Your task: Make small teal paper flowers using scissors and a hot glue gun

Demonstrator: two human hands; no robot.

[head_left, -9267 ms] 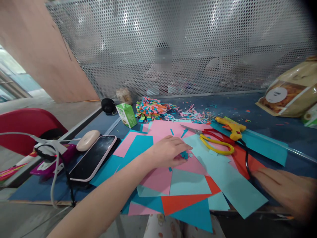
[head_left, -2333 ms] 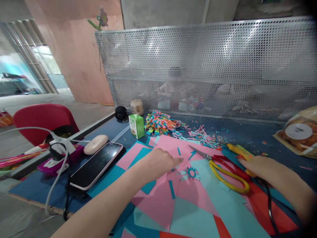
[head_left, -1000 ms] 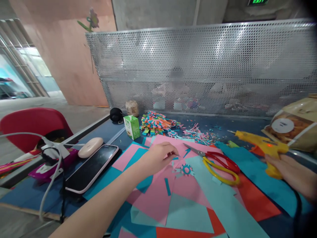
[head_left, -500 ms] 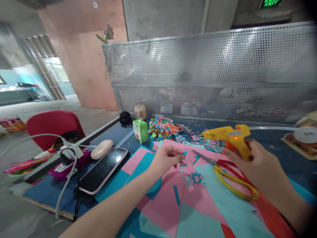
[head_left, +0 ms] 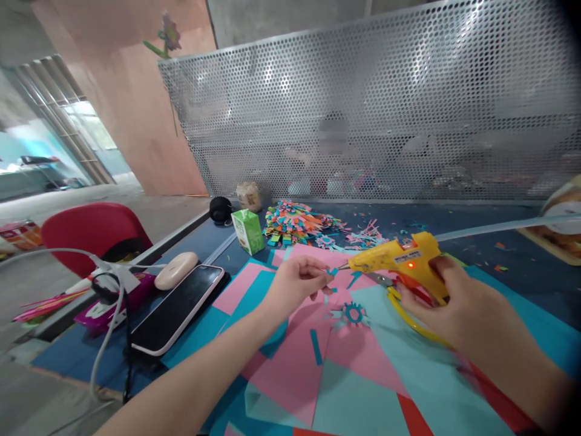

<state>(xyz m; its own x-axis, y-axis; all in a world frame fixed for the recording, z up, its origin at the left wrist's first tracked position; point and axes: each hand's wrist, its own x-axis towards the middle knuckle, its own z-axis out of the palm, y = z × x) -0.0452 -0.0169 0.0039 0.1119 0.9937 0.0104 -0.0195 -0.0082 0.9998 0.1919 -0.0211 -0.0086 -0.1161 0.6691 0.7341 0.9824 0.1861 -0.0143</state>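
My right hand is wrapped round the handle of a yellow glue gun with a lit orange light. Its nozzle points left, right at a small blue paper piece. That piece is pinched between the fingertips of my left hand; whether the nozzle touches it I cannot tell. Below my hands a blue ring-shaped paper cutout with a fringed edge lies on pink and pale blue sheets. A blue paper strip lies nearer to me. Scissors with yellow and red handles are partly hidden behind the glue gun and my right hand.
A phone, a pale oval case and a purple power strip are at the left. A green carton stands beside a heap of coloured paper cutouts. A perforated metal screen borders the table's back.
My right hand has brought the glue gun left and down, so its nozzle is now at the blue paper piece in my left hand. The view has shifted slightly.
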